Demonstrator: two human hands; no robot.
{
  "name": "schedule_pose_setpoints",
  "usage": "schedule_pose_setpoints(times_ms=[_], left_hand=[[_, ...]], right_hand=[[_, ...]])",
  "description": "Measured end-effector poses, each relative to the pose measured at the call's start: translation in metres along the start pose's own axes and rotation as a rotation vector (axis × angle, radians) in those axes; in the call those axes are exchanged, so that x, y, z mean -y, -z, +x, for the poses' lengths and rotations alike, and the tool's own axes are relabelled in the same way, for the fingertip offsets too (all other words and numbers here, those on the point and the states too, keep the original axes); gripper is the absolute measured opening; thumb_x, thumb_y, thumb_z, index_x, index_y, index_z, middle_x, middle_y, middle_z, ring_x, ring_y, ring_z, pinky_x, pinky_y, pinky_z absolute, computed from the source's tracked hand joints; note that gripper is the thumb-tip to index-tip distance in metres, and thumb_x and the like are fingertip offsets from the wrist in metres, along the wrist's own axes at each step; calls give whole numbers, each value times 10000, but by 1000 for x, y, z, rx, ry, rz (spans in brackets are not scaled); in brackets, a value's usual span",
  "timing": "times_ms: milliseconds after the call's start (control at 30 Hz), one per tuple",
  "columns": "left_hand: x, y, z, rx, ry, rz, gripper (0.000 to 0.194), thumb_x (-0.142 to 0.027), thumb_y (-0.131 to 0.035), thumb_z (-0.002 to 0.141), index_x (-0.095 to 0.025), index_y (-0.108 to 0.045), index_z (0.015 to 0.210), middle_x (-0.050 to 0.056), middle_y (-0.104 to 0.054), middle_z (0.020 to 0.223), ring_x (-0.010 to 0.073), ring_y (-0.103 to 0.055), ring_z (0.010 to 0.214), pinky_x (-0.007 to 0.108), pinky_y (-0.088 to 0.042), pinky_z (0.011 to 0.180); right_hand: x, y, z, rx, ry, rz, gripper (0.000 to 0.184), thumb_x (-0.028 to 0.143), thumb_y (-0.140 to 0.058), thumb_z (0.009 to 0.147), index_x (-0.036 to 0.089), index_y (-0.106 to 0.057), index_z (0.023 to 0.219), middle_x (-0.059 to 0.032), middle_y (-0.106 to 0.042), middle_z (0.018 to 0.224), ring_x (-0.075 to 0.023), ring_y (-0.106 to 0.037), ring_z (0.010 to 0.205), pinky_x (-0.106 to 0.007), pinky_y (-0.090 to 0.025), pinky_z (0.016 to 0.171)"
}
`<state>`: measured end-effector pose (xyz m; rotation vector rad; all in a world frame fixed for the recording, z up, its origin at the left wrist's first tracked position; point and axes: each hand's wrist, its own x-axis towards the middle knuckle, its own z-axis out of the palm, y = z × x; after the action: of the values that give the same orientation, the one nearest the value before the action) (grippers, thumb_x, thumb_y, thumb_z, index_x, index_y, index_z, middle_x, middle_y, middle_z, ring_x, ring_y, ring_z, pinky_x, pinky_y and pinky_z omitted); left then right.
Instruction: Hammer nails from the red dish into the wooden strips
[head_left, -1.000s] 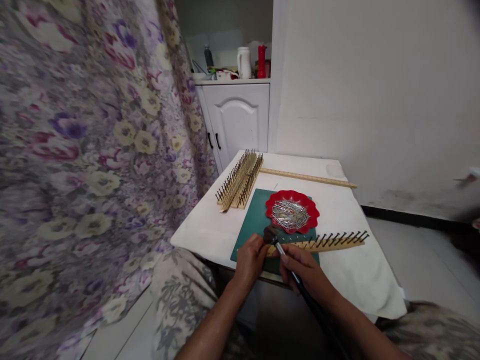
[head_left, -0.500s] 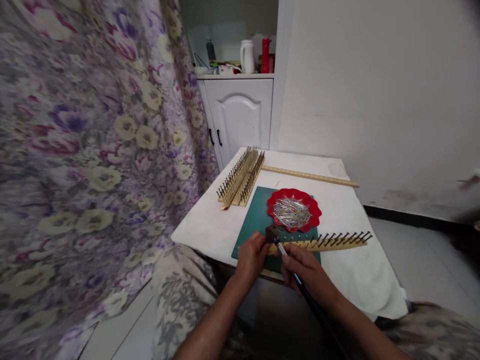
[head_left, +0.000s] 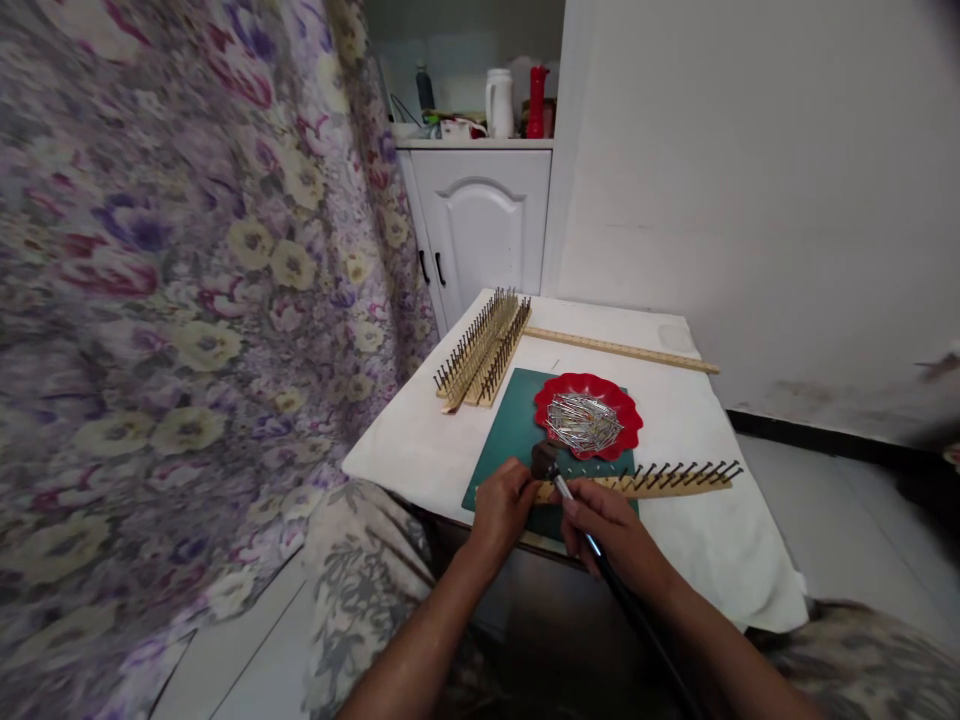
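Note:
My right hand [head_left: 611,525] is closed around a hammer [head_left: 561,487] with a dark head, a shiny metal neck and a black handle. The hammer head is over the left end of a wooden strip [head_left: 679,486], close to my left hand's fingertips. Tall dark nails stand in the strip's right part, and small bright points show along its middle. At the strip's left end my left hand [head_left: 504,505] is closed in a pinch; what its fingers hold is hidden. Under the strip lies a green mat [head_left: 499,447]. Just beyond it, a red scalloped dish [head_left: 632,415] holds many loose silver nails [head_left: 585,422].
Wooden strips studded with upright nails [head_left: 487,350] lie at the table's back left. A long marked wooden strip [head_left: 622,350] lies across the back. White cloth [head_left: 690,550] covers the table. A floral curtain [head_left: 225,300] hangs at left; a white cabinet [head_left: 480,215] stands behind.
The view has shifted very slightly. Both hands, the hammer and the wooden strip keep nearly the same places relative to one another.

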<state>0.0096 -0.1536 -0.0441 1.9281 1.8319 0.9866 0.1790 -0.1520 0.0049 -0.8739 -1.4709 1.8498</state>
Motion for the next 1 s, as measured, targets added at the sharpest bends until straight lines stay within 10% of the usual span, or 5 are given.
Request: schedule_pose_setpoints(times_ms=[667, 1000], left_hand=[[1, 8, 5, 75, -33, 14, 141, -185, -496, 834, -196, -603, 743, 21, -566, 782, 154, -569, 756, 234, -420, 654], [9, 41, 39, 148, -101, 67, 187, -166, -495, 818, -215, -653, 908, 36, -650, 860, 173, -609, 802, 261, -451, 724]], right_hand=[[1, 7, -6, -21, 16, 105, 234, 405, -518, 866, 178, -533, 922, 79, -581, 485, -46, -390, 255, -139, -226, 277], [20, 59, -18, -223, 97, 131, 234, 395, -537, 867, 175, -550, 944, 65, -556, 512, -45, -392, 290, -136, -247, 287]])
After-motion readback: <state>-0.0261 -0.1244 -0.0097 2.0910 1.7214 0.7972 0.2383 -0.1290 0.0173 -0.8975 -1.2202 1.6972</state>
